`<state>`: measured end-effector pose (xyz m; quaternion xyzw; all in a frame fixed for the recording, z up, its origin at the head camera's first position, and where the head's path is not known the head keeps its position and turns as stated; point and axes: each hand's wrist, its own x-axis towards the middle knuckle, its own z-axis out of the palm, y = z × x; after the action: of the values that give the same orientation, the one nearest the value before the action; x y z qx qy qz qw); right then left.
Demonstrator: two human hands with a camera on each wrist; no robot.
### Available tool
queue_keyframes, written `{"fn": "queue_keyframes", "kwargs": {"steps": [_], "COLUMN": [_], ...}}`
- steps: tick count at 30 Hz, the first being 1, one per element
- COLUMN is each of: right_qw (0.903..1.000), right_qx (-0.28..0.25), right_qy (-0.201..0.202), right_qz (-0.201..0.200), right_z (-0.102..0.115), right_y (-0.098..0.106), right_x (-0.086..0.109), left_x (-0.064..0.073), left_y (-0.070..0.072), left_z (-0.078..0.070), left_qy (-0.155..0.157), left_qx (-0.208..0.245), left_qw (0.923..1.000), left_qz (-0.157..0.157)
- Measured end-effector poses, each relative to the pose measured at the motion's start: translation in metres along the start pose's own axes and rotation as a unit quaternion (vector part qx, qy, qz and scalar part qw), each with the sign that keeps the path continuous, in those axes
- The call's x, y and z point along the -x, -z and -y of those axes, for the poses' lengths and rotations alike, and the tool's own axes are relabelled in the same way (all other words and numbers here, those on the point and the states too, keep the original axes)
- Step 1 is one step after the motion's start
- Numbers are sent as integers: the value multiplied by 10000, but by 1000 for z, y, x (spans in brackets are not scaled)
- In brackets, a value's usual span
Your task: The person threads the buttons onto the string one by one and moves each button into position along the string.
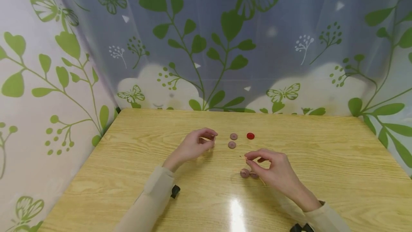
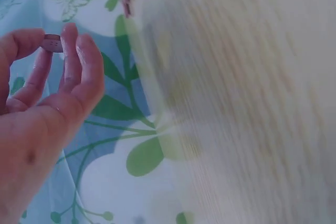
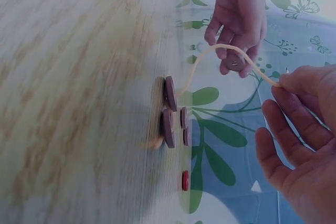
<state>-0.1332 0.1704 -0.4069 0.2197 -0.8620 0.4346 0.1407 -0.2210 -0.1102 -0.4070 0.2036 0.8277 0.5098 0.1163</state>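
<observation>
Between thumb and fingertips my left hand (image 1: 194, 144) pinches a mauve-brown button (image 2: 52, 43), whose small holes face partly toward the left wrist camera. Across from it, my right hand (image 1: 275, 169) pinches a thin yellow-orange cord (image 3: 195, 66) near its end, and a short dark tip sticks out beyond the fingers. From there the cord arcs down to two mauve-brown buttons, a left one (image 1: 244, 173) and a right one (image 1: 254, 175), lying on the table below the right hand. The right one is partly hidden by the thumb. The hands are apart.
Farther back on the wooden table (image 1: 145, 128) lie two more mauve-brown buttons, one (image 1: 233, 136) behind the other (image 1: 231, 145). A red button (image 1: 250, 136) is to their right. A patterned curtain (image 1: 199, 46) hangs behind the table's far edge.
</observation>
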Motion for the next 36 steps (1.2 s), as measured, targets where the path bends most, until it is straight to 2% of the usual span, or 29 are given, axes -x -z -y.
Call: {"fn": "queue_keyframes", "kwargs": {"steps": [5,13,20,36], "right_qw": [9999,9996,9988,9962], "right_qx": [30,18,50,-36], "right_qy": [111,220,344,690], "right_qz": [-60,-198,-335,-525], "right_z": [0,2,3,4], "right_y": [-1,0,0,1], "right_x": [0,0,-1,-4], "left_x": [7,17,24,35], "left_y": [-2,-8,-12,-24], "left_z": [-7,-15,-24,-29], "left_qy": [-60,-188,-174,-252], "left_qx": [642,828,1010,1493], "left_qw": [9977,9961,9945,9878], "left_qz": [214,237,218,352]}}
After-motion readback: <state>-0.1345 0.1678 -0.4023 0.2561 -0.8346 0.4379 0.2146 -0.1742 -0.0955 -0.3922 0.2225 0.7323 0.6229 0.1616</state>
